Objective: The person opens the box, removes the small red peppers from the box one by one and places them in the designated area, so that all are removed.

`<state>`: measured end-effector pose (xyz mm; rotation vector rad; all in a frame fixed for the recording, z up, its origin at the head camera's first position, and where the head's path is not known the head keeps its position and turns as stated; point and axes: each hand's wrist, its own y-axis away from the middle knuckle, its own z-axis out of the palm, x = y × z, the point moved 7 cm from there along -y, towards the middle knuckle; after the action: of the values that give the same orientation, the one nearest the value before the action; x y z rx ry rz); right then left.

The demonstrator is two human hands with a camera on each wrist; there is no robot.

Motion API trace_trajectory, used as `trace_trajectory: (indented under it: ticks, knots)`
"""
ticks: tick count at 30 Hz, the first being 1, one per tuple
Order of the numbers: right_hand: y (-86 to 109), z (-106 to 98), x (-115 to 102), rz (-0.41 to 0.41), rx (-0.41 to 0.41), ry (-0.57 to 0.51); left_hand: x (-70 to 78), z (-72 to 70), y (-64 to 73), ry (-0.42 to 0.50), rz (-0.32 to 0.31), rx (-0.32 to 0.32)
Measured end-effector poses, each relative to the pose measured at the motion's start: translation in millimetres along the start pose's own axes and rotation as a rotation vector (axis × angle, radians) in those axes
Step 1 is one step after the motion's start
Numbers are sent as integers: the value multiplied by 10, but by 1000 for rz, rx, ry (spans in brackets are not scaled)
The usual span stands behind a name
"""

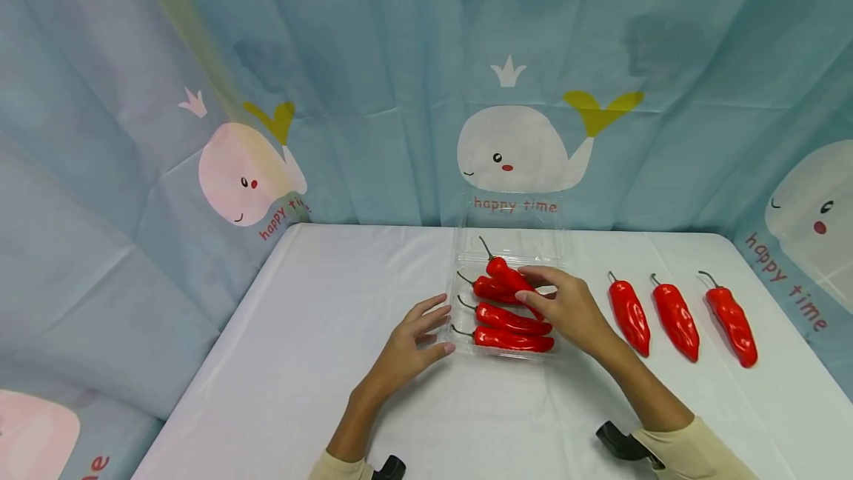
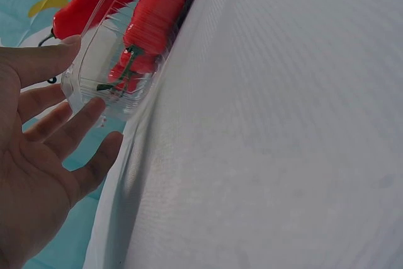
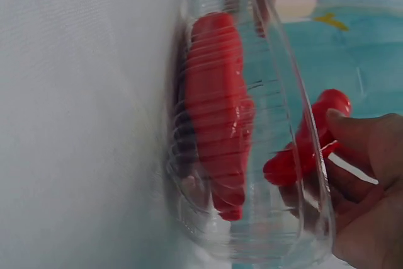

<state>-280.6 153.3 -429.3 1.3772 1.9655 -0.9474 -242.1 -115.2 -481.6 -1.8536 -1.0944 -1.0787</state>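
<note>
A clear plastic clamshell box [image 3: 277, 244] sits on the table with its lid [image 1: 516, 243] raised at the back. Three red chili peppers [image 1: 513, 339] lie crosswise inside, their green stems to the left. Over the far part of the box, my right hand [image 1: 568, 310] pinches another red chili pepper [image 1: 509, 278] between thumb and fingers, tilted with its stem up and leftward. My left hand [image 1: 408, 347] is at the box's left side, fingers spread and fingertips right at the wall. In the left wrist view, its thumb and fingers [image 2: 82, 130] are beside the ribbed end.
To the right of the box, three more red chili peppers [image 1: 678, 321] lie in a row on the white-covered table [image 1: 320, 295]. Behind the table hangs a blue curtain [image 1: 373, 95] with whale prints. Dark wrist devices [image 1: 623, 441] show at both cuffs.
</note>
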Motion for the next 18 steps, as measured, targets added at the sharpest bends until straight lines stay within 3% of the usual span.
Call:
trace_trajectory:
  ticks: [10, 18]
  knots:
    - [71, -208, -52, -43, 76, 31, 13, 1, 8, -2, 0, 0]
    - [152, -391, -61, -20, 111, 72, 21, 5, 8, 0, -3, 1]
